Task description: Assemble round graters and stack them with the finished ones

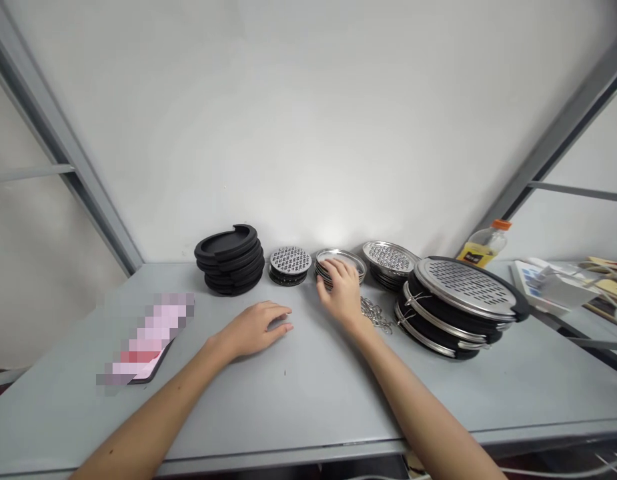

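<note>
My left hand (261, 328) rests low over the grey table, thumb and fingers apart, holding nothing. Reaching farther forward, my right hand (341, 288) is at the near edge of a stack of round metal rings (355, 260), its fingers spread and partly covering the stack; whether the fingertips touch it I cannot tell. Just left of that stack are small perforated metal discs (291, 261). A pile of metal clips (375, 315) lies right beside my right hand. Behind the clips stand wider perforated metal plates (391, 257).
Black round bases (231, 261) are stacked at the back left. Assembled black-and-metal units (458, 307) stand at the right, with a bottle (483, 245) behind them. A phone (153, 340) lies at the left. White boxes and cables (563, 287) are at the far right.
</note>
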`<state>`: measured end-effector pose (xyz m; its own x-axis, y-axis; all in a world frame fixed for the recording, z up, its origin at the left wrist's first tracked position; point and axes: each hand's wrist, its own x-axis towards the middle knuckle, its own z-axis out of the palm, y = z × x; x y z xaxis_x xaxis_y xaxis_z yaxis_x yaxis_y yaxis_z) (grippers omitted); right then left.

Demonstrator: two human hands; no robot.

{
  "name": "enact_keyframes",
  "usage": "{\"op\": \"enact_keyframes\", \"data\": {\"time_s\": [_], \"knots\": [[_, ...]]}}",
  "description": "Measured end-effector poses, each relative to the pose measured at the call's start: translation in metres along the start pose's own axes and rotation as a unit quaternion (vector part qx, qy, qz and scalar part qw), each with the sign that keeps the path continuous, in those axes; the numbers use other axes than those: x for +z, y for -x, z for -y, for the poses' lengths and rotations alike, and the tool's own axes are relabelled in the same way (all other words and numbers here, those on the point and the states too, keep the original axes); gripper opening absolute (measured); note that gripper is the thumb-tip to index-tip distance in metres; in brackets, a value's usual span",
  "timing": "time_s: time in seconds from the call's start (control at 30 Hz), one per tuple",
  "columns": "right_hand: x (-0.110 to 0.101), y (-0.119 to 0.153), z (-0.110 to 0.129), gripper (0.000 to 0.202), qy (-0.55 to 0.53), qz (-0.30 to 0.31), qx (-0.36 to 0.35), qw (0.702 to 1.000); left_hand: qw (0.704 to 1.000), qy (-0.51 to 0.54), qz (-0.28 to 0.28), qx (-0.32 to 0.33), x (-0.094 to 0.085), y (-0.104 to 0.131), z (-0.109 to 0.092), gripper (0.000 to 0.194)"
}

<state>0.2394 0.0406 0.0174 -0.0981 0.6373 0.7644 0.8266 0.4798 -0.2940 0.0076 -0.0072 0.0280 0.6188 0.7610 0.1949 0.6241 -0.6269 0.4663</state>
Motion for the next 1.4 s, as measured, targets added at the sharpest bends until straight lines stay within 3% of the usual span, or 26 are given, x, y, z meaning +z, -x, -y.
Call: {"op": "enact_keyframes", "data": {"time_s": [0.1,0.3,0.57,0.77,1.03,1.1,1.4], "knots": [[0.003,0.004,-0.014,0.039,0.019,-0.021,0.035,0.999,0.999,-0.039,0.009,0.016,0.000,0.000,-0.003,0.034],[0.011,0.010,-0.035,0.032,0.054,0.021,0.112,0.992,0.997,-0.069,0.004,0.033,0.005,0.000,-0.004,0.035],[0.010,0.009,-0.038,0.026,0.007,-0.018,0.118,0.993,0.996,-0.073,0.001,0.042,0.007,0.000,0.002,0.032],[-0.004,-0.003,-0.030,0.025,-0.101,-0.135,0.115,0.979,0.996,-0.088,-0.010,0.023,0.008,0.000,0.005,0.032],[-0.026,-0.007,-0.010,0.035,-0.223,-0.298,0.189,0.909,0.992,-0.044,-0.116,-0.037,0.010,-0.002,0.008,0.065],[-0.023,-0.004,-0.006,0.035,-0.244,-0.281,0.193,0.908,0.989,-0.024,-0.137,-0.042,0.009,-0.003,0.008,0.068],[0.002,0.019,0.020,0.027,-0.310,-0.070,0.117,0.941,0.978,-0.017,-0.205,0.032,0.004,-0.003,0.008,0.059]]}}
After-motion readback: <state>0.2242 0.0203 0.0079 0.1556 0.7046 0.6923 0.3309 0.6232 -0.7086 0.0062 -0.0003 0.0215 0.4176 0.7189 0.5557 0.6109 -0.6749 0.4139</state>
